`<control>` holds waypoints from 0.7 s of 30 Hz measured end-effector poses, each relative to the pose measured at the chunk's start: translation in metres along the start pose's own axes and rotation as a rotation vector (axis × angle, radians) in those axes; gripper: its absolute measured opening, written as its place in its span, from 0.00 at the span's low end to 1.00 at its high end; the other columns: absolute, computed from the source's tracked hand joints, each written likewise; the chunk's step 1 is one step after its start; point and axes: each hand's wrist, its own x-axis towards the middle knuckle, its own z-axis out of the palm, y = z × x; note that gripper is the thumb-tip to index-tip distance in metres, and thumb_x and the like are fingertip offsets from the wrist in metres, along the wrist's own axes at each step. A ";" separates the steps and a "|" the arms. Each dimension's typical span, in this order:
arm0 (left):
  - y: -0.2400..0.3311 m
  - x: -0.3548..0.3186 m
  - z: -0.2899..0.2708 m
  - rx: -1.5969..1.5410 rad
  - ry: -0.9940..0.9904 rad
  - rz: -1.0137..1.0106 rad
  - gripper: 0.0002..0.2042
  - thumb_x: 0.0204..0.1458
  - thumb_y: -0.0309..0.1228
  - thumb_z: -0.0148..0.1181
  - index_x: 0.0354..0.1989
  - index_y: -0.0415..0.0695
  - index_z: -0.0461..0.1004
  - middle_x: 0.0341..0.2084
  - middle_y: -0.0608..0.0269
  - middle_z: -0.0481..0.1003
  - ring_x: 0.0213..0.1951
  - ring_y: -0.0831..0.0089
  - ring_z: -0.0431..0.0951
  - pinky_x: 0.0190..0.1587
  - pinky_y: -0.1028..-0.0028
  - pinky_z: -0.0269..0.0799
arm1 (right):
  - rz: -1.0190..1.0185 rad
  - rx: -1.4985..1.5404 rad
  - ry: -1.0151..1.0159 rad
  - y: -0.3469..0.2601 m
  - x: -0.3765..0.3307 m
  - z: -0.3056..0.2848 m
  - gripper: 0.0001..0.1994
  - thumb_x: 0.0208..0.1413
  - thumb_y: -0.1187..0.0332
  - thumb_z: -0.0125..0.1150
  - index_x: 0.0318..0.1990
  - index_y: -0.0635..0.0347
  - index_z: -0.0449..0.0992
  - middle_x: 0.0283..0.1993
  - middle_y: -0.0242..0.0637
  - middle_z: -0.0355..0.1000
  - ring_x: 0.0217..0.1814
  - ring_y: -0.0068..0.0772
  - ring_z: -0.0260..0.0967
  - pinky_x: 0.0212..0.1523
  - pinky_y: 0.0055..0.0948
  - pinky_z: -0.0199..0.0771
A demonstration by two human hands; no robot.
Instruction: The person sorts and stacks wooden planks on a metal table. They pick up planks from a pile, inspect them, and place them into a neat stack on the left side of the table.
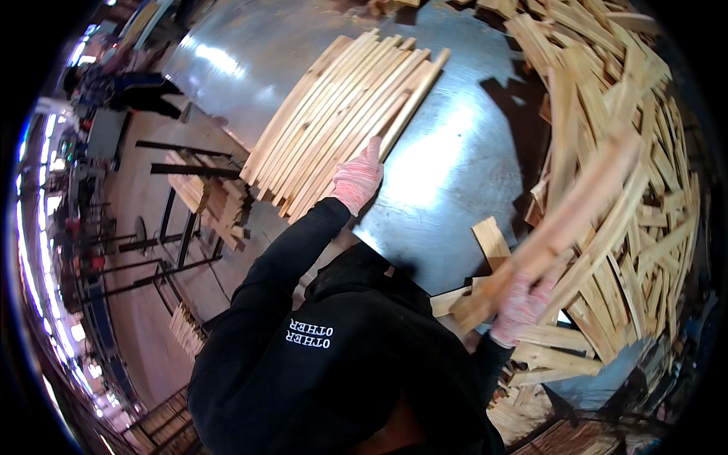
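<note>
A row of pale wooden slats (334, 114) lies side by side on the shiny metal table (425, 163). My left hand (359, 176), in a pink and white knitted glove, rests at the near right part of this row. Its finger stretches along the outermost slats; the other fingers are partly hidden. On the right, my right hand (523, 307), gloved alike, grips a long wooden slat (576, 205) near its lower end. That slat is tilted and smeared by motion, held in front of a big heap of loose slats (644, 250).
A short wood piece (491, 241) lies by the table's right edge. To the left, a black metal rack (182, 227) carries stacked wood pieces (208, 193). Another person (140, 95) is at the far left. More loose wood lies at the lower right.
</note>
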 end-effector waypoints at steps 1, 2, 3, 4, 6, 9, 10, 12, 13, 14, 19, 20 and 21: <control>-0.002 0.004 -0.007 0.112 -0.035 0.069 0.26 0.60 0.32 0.49 0.67 0.42 0.55 0.51 0.45 0.73 0.44 0.52 0.80 0.39 0.51 0.75 | 0.088 0.225 -0.091 -0.009 -0.013 0.025 0.32 0.60 0.61 0.61 0.67 0.70 0.61 0.63 0.55 0.66 0.64 0.49 0.66 0.65 0.39 0.64; -0.010 0.006 -0.003 0.170 -0.026 0.127 0.25 0.61 0.31 0.47 0.66 0.40 0.55 0.50 0.45 0.73 0.43 0.52 0.81 0.38 0.51 0.76 | 0.041 0.236 -0.191 -0.016 -0.020 0.057 0.30 0.60 0.63 0.59 0.67 0.69 0.62 0.63 0.55 0.66 0.64 0.49 0.66 0.64 0.40 0.65; -0.021 0.006 0.001 0.226 -0.023 0.176 0.24 0.62 0.30 0.45 0.66 0.39 0.55 0.49 0.45 0.73 0.43 0.53 0.81 0.37 0.51 0.76 | -0.004 0.242 -0.299 -0.030 -0.025 0.087 0.28 0.61 0.66 0.57 0.67 0.68 0.62 0.63 0.55 0.67 0.64 0.50 0.65 0.63 0.40 0.65; -0.015 0.001 -0.012 0.299 -0.051 0.218 0.23 0.62 0.29 0.42 0.66 0.38 0.56 0.47 0.45 0.74 0.43 0.54 0.81 0.37 0.53 0.77 | 0.155 0.187 -0.374 -0.051 -0.026 0.110 0.29 0.59 0.67 0.59 0.67 0.67 0.62 0.64 0.55 0.66 0.65 0.51 0.65 0.64 0.40 0.64; -0.023 0.001 -0.007 0.286 0.101 0.252 0.22 0.60 0.30 0.46 0.64 0.41 0.60 0.44 0.50 0.74 0.40 0.57 0.81 0.36 0.57 0.77 | 0.151 -0.031 -0.408 -0.043 -0.022 0.164 0.32 0.56 0.70 0.58 0.69 0.65 0.59 0.65 0.56 0.63 0.66 0.53 0.62 0.67 0.40 0.61; -0.024 0.010 -0.025 0.121 0.267 0.300 0.31 0.48 0.38 0.64 0.61 0.39 0.65 0.47 0.46 0.73 0.46 0.52 0.77 0.48 0.54 0.74 | 0.100 0.026 -0.408 -0.032 -0.027 0.249 0.35 0.56 0.69 0.58 0.71 0.64 0.54 0.66 0.56 0.60 0.67 0.55 0.60 0.69 0.43 0.59; -0.032 0.022 -0.042 0.083 0.265 0.265 0.33 0.47 0.40 0.66 0.62 0.38 0.65 0.51 0.45 0.71 0.50 0.50 0.75 0.51 0.54 0.72 | -0.055 -0.081 -0.386 -0.036 -0.032 0.274 0.36 0.56 0.68 0.59 0.72 0.64 0.52 0.66 0.56 0.59 0.67 0.56 0.59 0.69 0.43 0.58; -0.079 0.055 -0.057 0.088 0.399 0.164 0.36 0.48 0.46 0.66 0.62 0.36 0.64 0.58 0.42 0.67 0.56 0.47 0.70 0.56 0.53 0.69 | -0.075 -0.054 -0.376 -0.062 -0.043 0.313 0.35 0.60 0.62 0.59 0.71 0.64 0.54 0.65 0.56 0.62 0.68 0.57 0.58 0.68 0.44 0.59; -0.118 0.078 -0.056 0.127 0.541 0.083 0.37 0.51 0.48 0.65 0.62 0.35 0.63 0.61 0.41 0.64 0.59 0.46 0.68 0.57 0.53 0.68 | -0.085 0.056 -0.423 -0.076 -0.048 0.320 0.34 0.62 0.61 0.58 0.72 0.64 0.53 0.66 0.55 0.61 0.68 0.56 0.58 0.68 0.44 0.58; -0.160 0.102 -0.054 0.140 0.521 -0.078 0.38 0.53 0.55 0.58 0.65 0.38 0.62 0.62 0.38 0.63 0.63 0.46 0.63 0.60 0.53 0.65 | -0.061 0.016 -0.452 -0.083 -0.048 0.326 0.33 0.62 0.61 0.58 0.71 0.64 0.55 0.65 0.55 0.62 0.67 0.55 0.59 0.67 0.43 0.60; -0.290 0.200 -0.027 0.007 -0.093 -0.272 0.40 0.59 0.65 0.41 0.68 0.42 0.59 0.63 0.37 0.63 0.64 0.42 0.64 0.63 0.54 0.63 | 0.091 0.038 -0.373 -0.087 -0.015 0.359 0.26 0.66 0.53 0.52 0.63 0.62 0.70 0.59 0.54 0.70 0.63 0.54 0.66 0.62 0.44 0.68; -0.274 0.204 -0.029 -0.075 -0.145 -0.230 0.41 0.60 0.66 0.38 0.68 0.42 0.59 0.63 0.37 0.64 0.63 0.42 0.66 0.63 0.55 0.63 | 0.135 0.030 -0.386 -0.087 0.001 0.358 0.26 0.66 0.51 0.51 0.62 0.62 0.71 0.59 0.54 0.70 0.63 0.55 0.66 0.62 0.44 0.68; -0.247 0.197 -0.050 -0.283 -0.228 -0.178 0.40 0.60 0.66 0.37 0.66 0.42 0.61 0.62 0.39 0.65 0.60 0.42 0.69 0.63 0.54 0.63 | 0.189 0.027 -0.398 -0.086 0.012 0.355 0.26 0.67 0.50 0.50 0.60 0.62 0.73 0.59 0.54 0.70 0.63 0.55 0.66 0.61 0.44 0.68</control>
